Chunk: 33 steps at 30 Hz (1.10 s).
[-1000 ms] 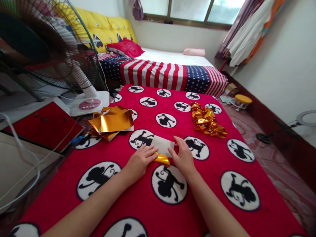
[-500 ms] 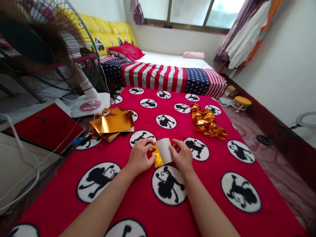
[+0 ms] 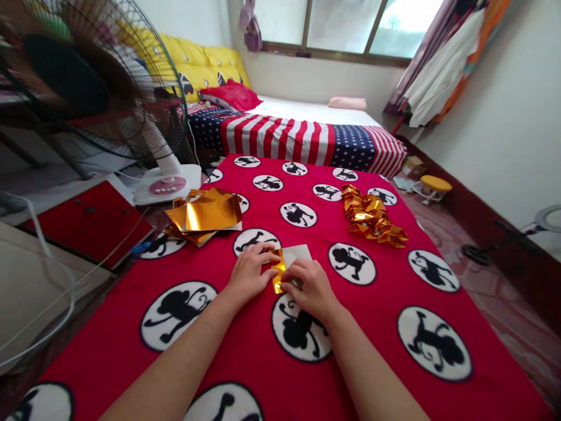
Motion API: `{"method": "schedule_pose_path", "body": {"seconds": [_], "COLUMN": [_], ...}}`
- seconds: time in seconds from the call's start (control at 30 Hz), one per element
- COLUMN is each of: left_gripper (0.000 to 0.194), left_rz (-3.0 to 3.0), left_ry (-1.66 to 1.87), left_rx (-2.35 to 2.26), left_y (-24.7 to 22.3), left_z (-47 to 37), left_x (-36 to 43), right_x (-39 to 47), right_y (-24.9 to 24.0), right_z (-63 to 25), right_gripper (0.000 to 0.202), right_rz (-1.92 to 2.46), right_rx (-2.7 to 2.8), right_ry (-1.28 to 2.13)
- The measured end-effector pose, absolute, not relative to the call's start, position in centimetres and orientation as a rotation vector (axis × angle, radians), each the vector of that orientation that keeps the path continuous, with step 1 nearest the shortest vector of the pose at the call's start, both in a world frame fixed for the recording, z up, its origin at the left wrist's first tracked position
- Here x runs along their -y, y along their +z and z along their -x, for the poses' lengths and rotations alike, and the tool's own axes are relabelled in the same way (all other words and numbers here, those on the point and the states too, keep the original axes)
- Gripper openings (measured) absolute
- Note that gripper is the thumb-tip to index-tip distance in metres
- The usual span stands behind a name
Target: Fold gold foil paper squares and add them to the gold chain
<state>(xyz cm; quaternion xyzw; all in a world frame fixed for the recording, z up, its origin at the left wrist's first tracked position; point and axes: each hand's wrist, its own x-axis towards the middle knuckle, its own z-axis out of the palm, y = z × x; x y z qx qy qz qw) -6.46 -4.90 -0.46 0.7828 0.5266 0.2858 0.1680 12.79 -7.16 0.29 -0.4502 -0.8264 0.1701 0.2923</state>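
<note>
A small sheet of paper (image 3: 299, 254), pale inside with a shiny gold strip folded over along its left side, lies on the red cloth between my hands. My left hand (image 3: 251, 272) touches the gold strip from the left, thumb and fingers apart at its edge. My right hand (image 3: 310, 287) rests over the lower right of the sheet, its fingertips on the strip's fold; the hand hides part of the paper. A stack of gold sheets (image 3: 213, 211) lies to the upper left, and several folded gold pieces (image 3: 370, 215) sit in a cluster to the upper right.
The red cloth (image 3: 368, 318) has round monkey patches. A fan (image 3: 169, 178) stands at the left beside a red panel (image 3: 90, 221) and white cables. Beyond the cloth is a bed (image 3: 280, 137). A yellow stool (image 3: 435, 183) stands on the floor at the right.
My right hand has moved left from the sheet's right edge onto the gold strip. The pale part, curled up before, now lies flatter. The whole view has shifted slightly.
</note>
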Motion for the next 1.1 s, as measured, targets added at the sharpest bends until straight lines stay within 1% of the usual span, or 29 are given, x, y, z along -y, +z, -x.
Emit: {"method": "schedule_pose_path", "body": {"seconds": [0.07,0.13,0.23,0.3,0.37,0.5,0.67,0.73,0.83,0.93,1.0,1.1], "left_gripper": [0.014,0.011,0.013,0.012,0.009,0.017,0.019,0.02,0.023,0.024,0.034,0.049], "left_rz": [-2.196,-2.157,-2.111,-2.092,-2.078,-2.049,-2.065,-2.045,-1.96,-1.756,-1.571,-1.396], "left_ry": [0.818,0.829,0.844,0.864,0.897,0.932,0.93,0.948,1.079,1.308,1.363,1.263], "left_rx": [-1.545,-1.616,-1.696,-1.712,-1.719,-1.797,-1.831,-1.793,-1.602,-1.294,-1.113,-0.902], "left_y": [-0.4,-0.2,-0.1,-0.2,-0.4,-0.7,-0.8,-1.0,-1.1,-1.0,-0.7,-0.5], "left_z": [6.3,6.0,5.7,5.6,5.6,5.4,5.3,5.5,6.1,6.6,6.9,7.0], "left_x": [4.4,3.9,3.2,2.9,2.6,2.3,2.0,1.9,1.7,1.6,1.6,1.9], "right_x": [7.1,7.1,7.2,7.2,7.3,7.3,7.4,7.4,7.4,7.4,7.3,6.8], "right_y": [0.3,0.4,0.5,0.5,0.6,0.7,0.2,0.0,0.0,0.3,0.4,0.4], "right_z": [-12.7,-12.7,-12.5,-12.3,-12.1,-12.0,-12.0,-12.0,-12.0,-12.0,-12.0,-12.0], "right_gripper": [0.011,0.02,0.036,0.039,0.036,0.026,0.009,0.011,0.015,0.016,0.02,0.023], "right_rz": [1.206,1.207,1.232,1.256,1.268,1.249,1.098,1.044,1.01,1.034,1.051,1.022], "right_rx": [2.236,2.258,2.284,2.293,2.302,2.318,2.34,2.3,2.046,1.589,1.289,0.975], "right_ry": [0.497,0.506,0.468,0.427,0.399,0.382,0.374,0.374,0.428,0.596,0.734,0.929]}}
